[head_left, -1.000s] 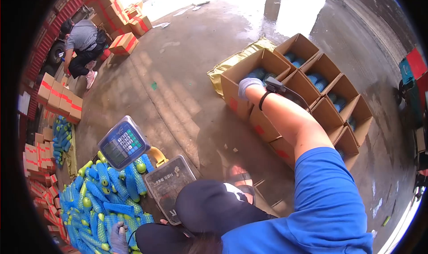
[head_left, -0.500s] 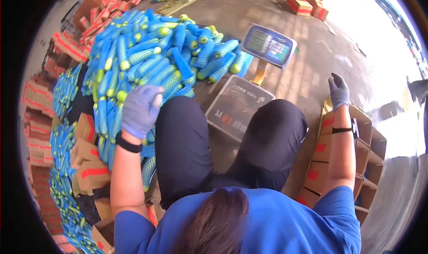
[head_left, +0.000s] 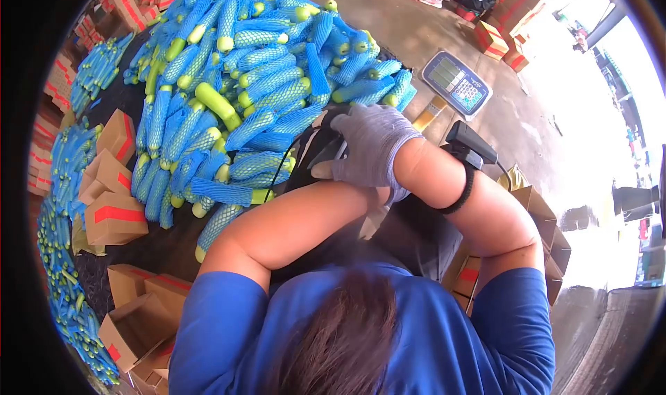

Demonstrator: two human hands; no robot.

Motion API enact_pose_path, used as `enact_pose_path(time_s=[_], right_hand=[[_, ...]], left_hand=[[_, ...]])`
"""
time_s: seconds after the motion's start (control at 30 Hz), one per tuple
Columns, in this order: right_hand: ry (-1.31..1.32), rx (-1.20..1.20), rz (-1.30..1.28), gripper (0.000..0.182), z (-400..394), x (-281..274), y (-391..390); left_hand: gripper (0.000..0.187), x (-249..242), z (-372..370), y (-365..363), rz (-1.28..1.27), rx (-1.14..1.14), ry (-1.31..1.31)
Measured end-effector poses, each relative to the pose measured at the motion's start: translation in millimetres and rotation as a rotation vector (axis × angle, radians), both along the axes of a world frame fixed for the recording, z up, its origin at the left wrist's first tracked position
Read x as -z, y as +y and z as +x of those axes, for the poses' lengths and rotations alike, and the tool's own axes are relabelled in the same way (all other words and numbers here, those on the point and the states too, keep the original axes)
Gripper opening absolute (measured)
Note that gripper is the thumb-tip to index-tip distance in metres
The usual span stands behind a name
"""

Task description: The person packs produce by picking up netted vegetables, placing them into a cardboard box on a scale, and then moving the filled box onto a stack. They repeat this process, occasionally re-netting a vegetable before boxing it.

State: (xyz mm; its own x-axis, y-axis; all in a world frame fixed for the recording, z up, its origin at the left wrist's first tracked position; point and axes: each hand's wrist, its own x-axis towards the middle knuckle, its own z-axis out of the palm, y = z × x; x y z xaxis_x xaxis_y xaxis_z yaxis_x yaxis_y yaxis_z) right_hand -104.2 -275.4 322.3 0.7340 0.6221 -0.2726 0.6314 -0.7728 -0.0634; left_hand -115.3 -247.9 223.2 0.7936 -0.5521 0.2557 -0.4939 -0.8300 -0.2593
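- Right hand (head_left: 374, 144): near the netted vegetable pile (head_left: 263, 77), thumb spread from fingers.
- Left hand (head_left: 377, 221): farther from the pile, mostly hidden; cannot tell its grip.

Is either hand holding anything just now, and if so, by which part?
That cannot be told: the right hand is curled close by the left forearm, its palm out of sight, and the left hand is mostly hidden.
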Motion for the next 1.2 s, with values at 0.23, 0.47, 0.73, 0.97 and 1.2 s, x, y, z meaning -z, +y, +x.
enact_pose_path(time_s=[0.23,0.47,0.73,0.97,1.2], right_hand=[[0.280,0.116,0.093,0.093,-13,5,-4],[-0.103,0.145,0.399,0.072,-44,35,7],[-0.039,0.180,0.760,0.077,-89,37,14],[-0.156,0.034,0.808,0.065,-86,58,4],[0.475,-0.303,1.502,0.046,-41,107,2]], left_hand=[[0.016,18,18,-23,-0.040,0.022,-0.015],[0.015,30,35,-17,-0.067,0.028,-0.017],[0.015,16,75,37,-0.279,-0.002,-0.053],[0.017,-17,104,67,-1.783,0.071,-0.127],[0.015,-62,87,115,-3.094,0.586,1.011]])
